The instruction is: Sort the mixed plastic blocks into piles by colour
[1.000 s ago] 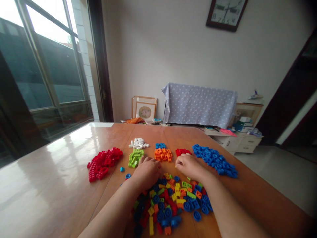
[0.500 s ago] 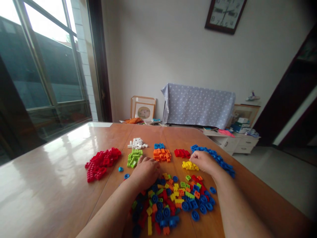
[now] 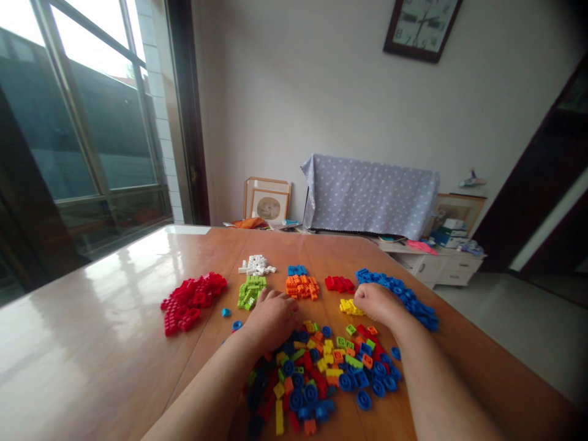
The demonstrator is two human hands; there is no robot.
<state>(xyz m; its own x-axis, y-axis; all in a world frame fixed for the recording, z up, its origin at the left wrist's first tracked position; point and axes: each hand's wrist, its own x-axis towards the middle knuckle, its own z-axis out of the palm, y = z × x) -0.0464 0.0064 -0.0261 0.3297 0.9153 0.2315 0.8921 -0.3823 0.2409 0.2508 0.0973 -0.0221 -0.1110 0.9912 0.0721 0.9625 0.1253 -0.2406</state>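
Observation:
My left hand (image 3: 274,315) hovers at the far left edge of a mixed pile of toy building bricks (image 3: 328,355), knuckles up and fingers curled downward; its fingertips are hidden, and so is anything in them. Closed, my right hand (image 3: 373,301) is at the right end of a small heap of yellow bricks (image 3: 350,307), covering part of it. What its fingers hold cannot be seen. Just beyond my left hand lie green bricks (image 3: 250,292) and orange bricks (image 3: 303,287). Blue bricks (image 3: 404,293) form a long heap behind my right hand.
Large red bricks (image 3: 193,300) are heaped at the left, with a single light-blue piece (image 3: 225,312) nearby. White bricks (image 3: 256,265), a few blue ones (image 3: 296,270) and small red ones (image 3: 340,284) sit farther back on the wooden table (image 3: 114,318). A cloth-draped object (image 3: 372,193) stands beyond.
My right hand has shifted slightly toward me, over the right part of the yellow heap. My left hand stays nearly still. The whole view has moved a little.

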